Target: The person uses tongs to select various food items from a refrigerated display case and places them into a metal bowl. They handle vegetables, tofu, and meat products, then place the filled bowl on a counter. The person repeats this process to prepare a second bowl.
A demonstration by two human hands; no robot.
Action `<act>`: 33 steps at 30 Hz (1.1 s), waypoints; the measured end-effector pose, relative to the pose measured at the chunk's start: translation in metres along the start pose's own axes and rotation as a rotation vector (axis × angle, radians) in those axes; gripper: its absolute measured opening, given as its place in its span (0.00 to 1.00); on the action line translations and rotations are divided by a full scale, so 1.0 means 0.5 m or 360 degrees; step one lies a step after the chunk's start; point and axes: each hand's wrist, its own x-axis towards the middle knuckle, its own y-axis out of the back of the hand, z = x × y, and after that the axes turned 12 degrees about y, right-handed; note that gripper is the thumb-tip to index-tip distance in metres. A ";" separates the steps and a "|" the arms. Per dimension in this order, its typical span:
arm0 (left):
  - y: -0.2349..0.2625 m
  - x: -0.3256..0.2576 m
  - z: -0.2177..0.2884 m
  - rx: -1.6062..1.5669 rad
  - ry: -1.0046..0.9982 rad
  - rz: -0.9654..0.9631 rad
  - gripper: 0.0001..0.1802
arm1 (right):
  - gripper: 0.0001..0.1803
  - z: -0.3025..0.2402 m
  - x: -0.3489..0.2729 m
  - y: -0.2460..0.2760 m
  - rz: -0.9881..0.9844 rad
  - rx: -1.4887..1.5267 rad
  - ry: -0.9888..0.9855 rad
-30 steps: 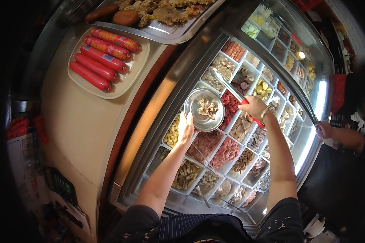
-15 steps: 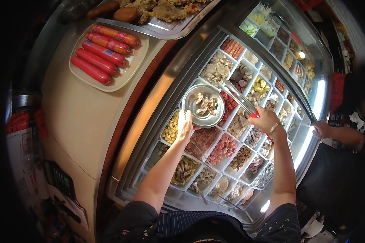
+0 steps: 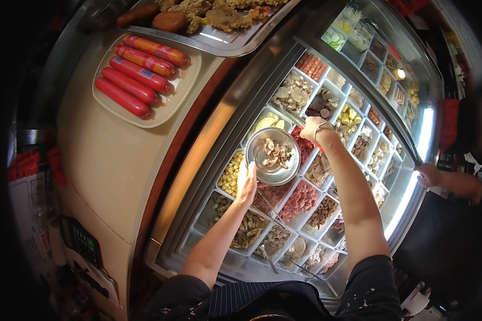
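Observation:
My left hand (image 3: 247, 183) grips a round metal bowl (image 3: 258, 154) at its near left side, holding it over the food trays. Pale brown meat pieces (image 3: 277, 153) lie in the bowl. Just beyond it, my right hand (image 3: 315, 132) is closed around red-handled metal tongs (image 3: 288, 113). Their tips point up and left, between a tray of pale sliced meat (image 3: 292, 91) and one of yellow-green pieces (image 3: 266, 122); whether they pinch anything I cannot make out. Red meat (image 3: 303, 147) shows in the tray beneath my right hand.
Several food trays fill the lit display case (image 3: 158, 235). Another person's hand (image 3: 427, 175) is at the edge of its glass lid. On the counter (image 3: 102, 176) to the left are a plate (image 3: 160, 115) of red-wrapped sausages and a metal tray (image 3: 241, 51) of fried food.
My right hand has moved left and away from me with the tongs, to the bowl's far side. The bowl stays in my left hand; the view has shifted slightly.

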 end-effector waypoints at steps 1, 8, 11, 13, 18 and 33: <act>0.017 0.028 -0.030 0.0051 -0.0079 0.0016 0.23 | 0.17 -0.008 -0.018 0.002 0.0036 -0.0018 0.0064; 0.005 0.025 0.000 0.0009 0.0082 -0.0051 0.21 | 0.12 0.042 -0.145 -0.005 0.0168 0.0622 0.0096; -0.001 0.040 0.000 0.0005 0.0095 -0.0012 0.20 | 0.14 0.058 -0.209 -0.009 0.0221 0.0741 0.0153; 0.000 0.055 -0.005 -0.0025 0.0096 -0.0003 0.19 | 0.15 0.057 -0.258 -0.011 0.0196 0.0845 0.0166; -0.028 0.044 0.023 -0.0070 0.0048 -0.0078 0.19 | 0.22 0.050 -0.367 -0.048 0.0036 0.0658 0.0171; -0.002 -0.175 -0.035 0.0513 -0.0324 -0.0125 0.20 | 0.17 0.019 -0.628 -0.305 0.0561 0.1620 -0.0073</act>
